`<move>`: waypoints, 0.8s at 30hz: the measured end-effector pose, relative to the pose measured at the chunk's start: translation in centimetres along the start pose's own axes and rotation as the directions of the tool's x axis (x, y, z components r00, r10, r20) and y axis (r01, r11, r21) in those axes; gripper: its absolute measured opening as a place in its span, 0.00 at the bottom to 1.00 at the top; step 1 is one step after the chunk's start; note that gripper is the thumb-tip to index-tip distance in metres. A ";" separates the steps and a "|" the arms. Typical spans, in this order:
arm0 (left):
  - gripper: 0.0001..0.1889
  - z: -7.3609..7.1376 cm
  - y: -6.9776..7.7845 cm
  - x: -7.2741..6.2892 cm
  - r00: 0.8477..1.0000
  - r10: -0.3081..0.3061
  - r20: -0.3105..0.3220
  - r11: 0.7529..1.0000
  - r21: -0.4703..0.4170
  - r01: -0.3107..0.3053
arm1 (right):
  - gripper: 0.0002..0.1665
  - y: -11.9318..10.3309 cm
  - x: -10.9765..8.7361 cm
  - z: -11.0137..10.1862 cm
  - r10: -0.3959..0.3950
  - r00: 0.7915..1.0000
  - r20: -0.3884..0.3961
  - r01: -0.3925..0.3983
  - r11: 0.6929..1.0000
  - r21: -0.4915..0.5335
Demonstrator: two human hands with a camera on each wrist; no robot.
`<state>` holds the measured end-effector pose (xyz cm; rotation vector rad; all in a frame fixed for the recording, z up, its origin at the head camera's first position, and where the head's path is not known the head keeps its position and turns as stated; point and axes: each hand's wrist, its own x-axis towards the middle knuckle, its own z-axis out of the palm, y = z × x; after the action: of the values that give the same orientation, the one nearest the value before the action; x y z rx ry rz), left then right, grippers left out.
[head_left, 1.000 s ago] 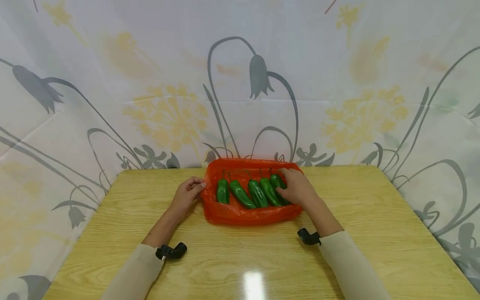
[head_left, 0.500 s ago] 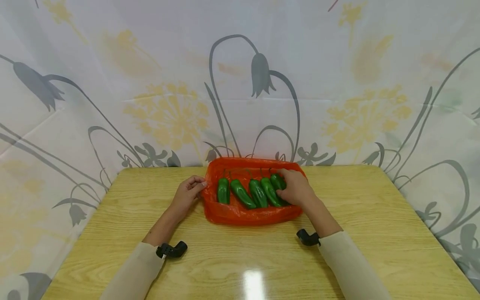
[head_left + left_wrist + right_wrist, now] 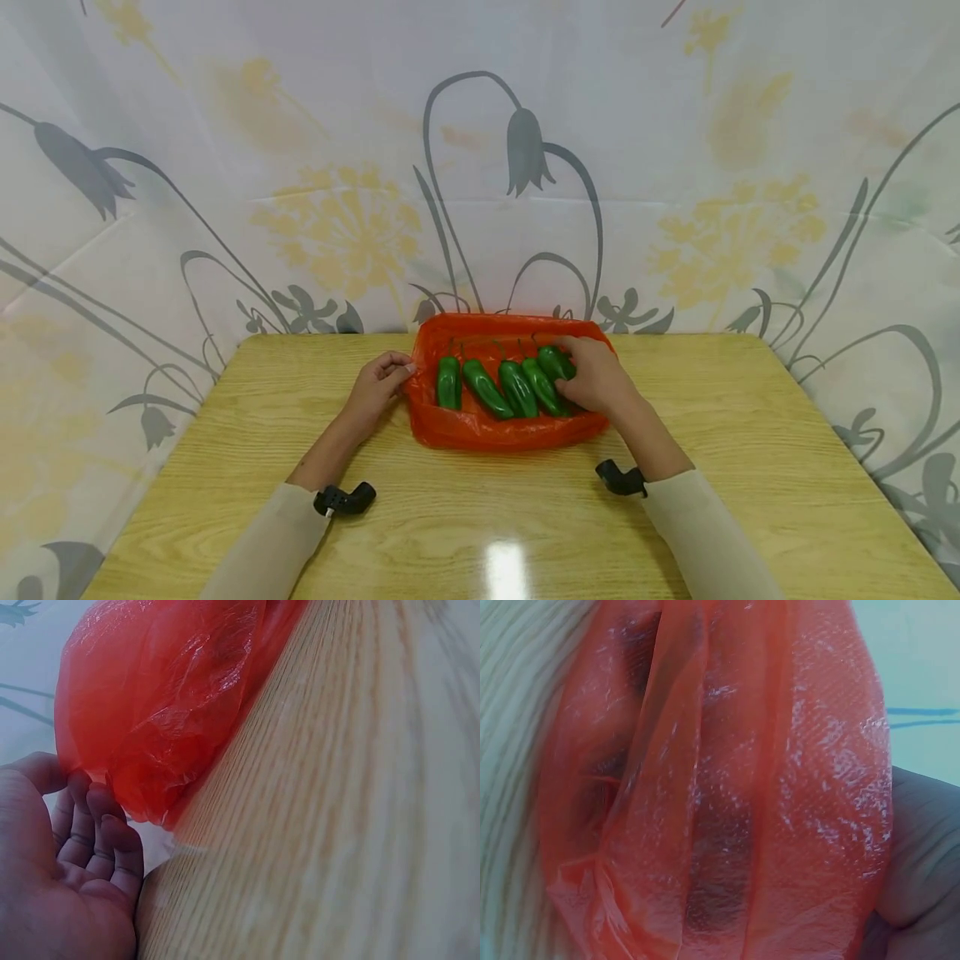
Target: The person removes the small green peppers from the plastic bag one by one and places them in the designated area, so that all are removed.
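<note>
Red bag (image 3: 495, 432), four peppers (image 3: 517, 390) inside; patterned cloth (image 3: 645, 217), twelve o'clock. Left hand (image 3: 377, 388) pinches bag, nine; right hand (image 3: 598, 377), arched, grips fifth pepper (image 3: 555, 362), three.

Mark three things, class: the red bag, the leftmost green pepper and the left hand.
Red bag (image 3: 495, 433): head view, on its near wall.
Leftmost green pepper (image 3: 449, 384): head view, middle of its body.
Left hand (image 3: 377, 385): head view, middle of the hand.

Both arms (image 3: 326, 457) extended forward, left hand (image 3: 378, 383) pinching, right hand (image 3: 597, 377) gripping palm down
</note>
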<state>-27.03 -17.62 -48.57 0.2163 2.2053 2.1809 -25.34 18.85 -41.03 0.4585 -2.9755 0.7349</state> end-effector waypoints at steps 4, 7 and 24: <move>0.12 0.0 0.0 0.0 1.000 -0.007 -0.002 1.000 -0.003 0.007 | 0.34 -0.4 -0.2 -0.2 -0.012 1.000 -0.012 0.012 1.000 0.026; 0.12 0.1 0.0 -0.1 1.000 -0.010 -0.001 1.000 -0.014 0.010 | 0.35 -0.7 -0.4 -0.5 -0.030 0.999 -0.024 0.030 0.999 0.037; 0.12 0.0 -0.1 0.1 1.000 -0.001 0.003 1.000 -0.005 0.001 | 0.37 -1.8 -1.7 -4.2 -0.039 0.996 -0.084 0.048 0.992 0.119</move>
<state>-27.11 -17.64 -48.70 0.2181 2.1983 2.1835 -23.30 19.73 -36.64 0.4851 -2.8470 0.9096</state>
